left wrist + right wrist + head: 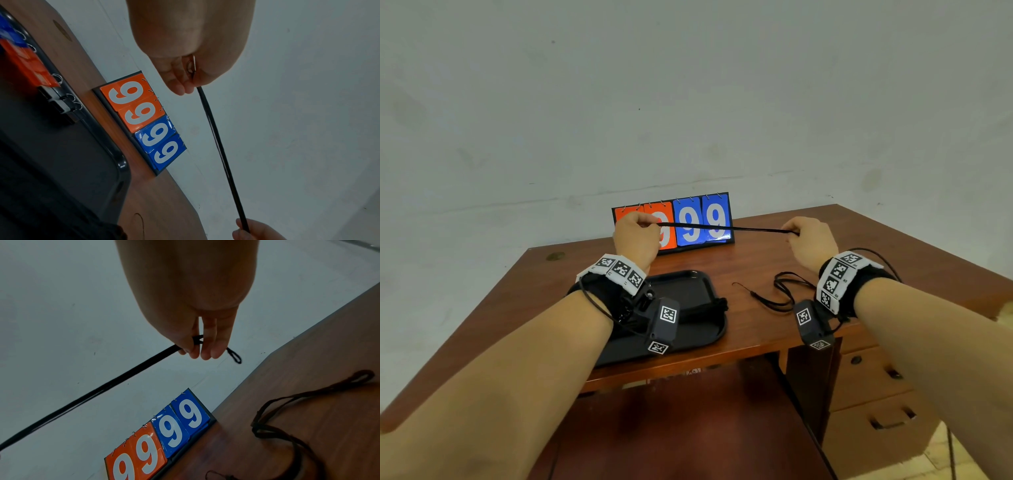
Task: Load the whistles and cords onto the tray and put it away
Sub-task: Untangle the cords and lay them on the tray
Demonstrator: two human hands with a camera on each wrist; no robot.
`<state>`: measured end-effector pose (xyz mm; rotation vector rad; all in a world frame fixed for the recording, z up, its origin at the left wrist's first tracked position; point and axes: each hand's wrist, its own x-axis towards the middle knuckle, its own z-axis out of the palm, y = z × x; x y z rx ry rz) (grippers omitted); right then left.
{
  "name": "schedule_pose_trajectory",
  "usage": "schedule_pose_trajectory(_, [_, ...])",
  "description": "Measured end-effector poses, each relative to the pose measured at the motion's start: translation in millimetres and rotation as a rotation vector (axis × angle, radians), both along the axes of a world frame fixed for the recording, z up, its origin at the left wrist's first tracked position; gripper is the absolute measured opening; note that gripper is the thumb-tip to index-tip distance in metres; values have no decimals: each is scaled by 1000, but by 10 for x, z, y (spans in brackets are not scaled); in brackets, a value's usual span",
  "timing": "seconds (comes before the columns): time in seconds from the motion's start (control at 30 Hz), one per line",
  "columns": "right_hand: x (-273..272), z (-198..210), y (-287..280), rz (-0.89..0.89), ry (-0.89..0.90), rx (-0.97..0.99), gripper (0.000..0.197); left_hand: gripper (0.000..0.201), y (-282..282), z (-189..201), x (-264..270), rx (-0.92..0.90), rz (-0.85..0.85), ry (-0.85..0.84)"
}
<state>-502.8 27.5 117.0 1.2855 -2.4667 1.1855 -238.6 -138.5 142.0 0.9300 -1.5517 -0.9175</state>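
Observation:
A black cord (pixel 726 228) is stretched taut in the air between my two hands, above the desk and in front of the scoreboard. My left hand (pixel 637 229) pinches one end (pixel 194 81); a small metal ring shows inside its grip. My right hand (pixel 796 230) pinches the other end (pixel 195 342), and a short loop (pixel 234 356) sticks out past the fingers. The black tray (pixel 690 286) lies on the desk under my left wrist, with something dark on its right side. A second black cord (pixel 779 291) lies loose on the desk to the right of the tray. No whistle is plainly visible.
A flip scoreboard (pixel 690 221) showing 99 in orange and 99 in blue stands at the desk's back edge against the white wall. The brown desk (pixel 859 246) has drawers (pixel 873 377) at the lower right. A shiny tray rim (pixel 123 164) reflects the scoreboard.

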Motion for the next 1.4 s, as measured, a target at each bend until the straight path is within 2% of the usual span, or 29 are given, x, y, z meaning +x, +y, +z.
schedule_pose_trajectory(0.3, [37, -2, 61, -18, 45, 116, 19, 22, -98, 26, 330, 29, 84, -69])
schedule_pose_trajectory(0.47, [241, 49, -63, 88, 30, 71, 17, 23, -190, -1, 668, 18, 156, -98])
schedule_pose_trajectory(0.67, [570, 105, -170, 177, 13, 90, 26, 23, -276, -73, 1163, 10, 193, -146])
schedule_pose_trajectory(0.93, [935, 159, -111, 275, 27, 135, 18, 15, -257, -93, 1863, 19, 288, -223])
schedule_pose_trajectory(1.13, [1126, 127, -65, 313, -11, 152, 20, 16, -198, -193, 2187, 34, 276, -259])
schedule_pose_trajectory(1.3, [1205, -31, -53, 329, -146, 154, 14, 14, -241, -443, 2369, 56, 232, -346])
schedule_pose_trajectory(1.4, [1220, -122, -87, 338, -130, 192, 9, 14, -270, -539, 2395, 55, 213, -426])
